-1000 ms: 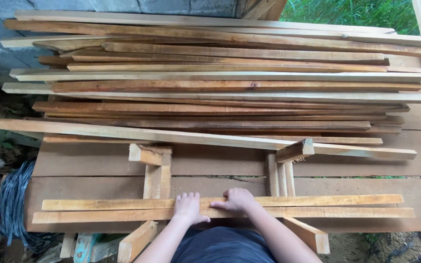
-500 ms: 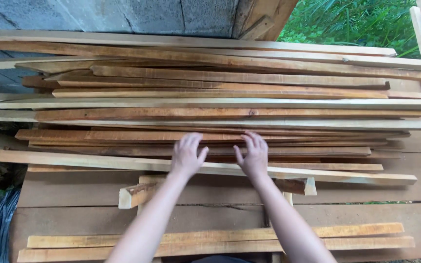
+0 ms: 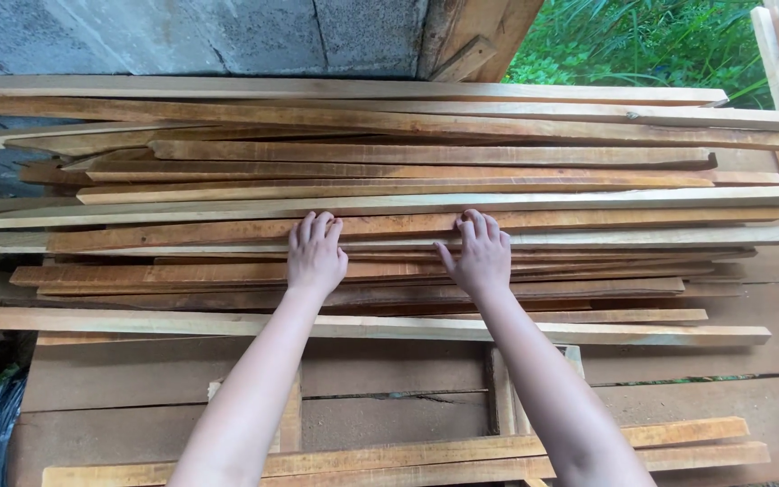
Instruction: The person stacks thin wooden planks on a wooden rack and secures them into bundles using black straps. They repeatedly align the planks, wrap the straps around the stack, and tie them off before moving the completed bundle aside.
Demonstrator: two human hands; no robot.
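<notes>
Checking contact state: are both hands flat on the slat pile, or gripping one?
Flat: left hand and right hand lie palm-down, fingers extended, on the wooden slats.

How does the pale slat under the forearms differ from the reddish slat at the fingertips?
The pale slat is light yellowish; the reddish slat is orange-brown. The pale slat lies alone at the stack's near edge, crossed by both forearms; the reddish slat sits within the stack, touched by the left hand and right hand. Both are long, thin and lie crosswise.

Head camera looks steeply down, close over slat pile [image 3: 389,194].
</notes>
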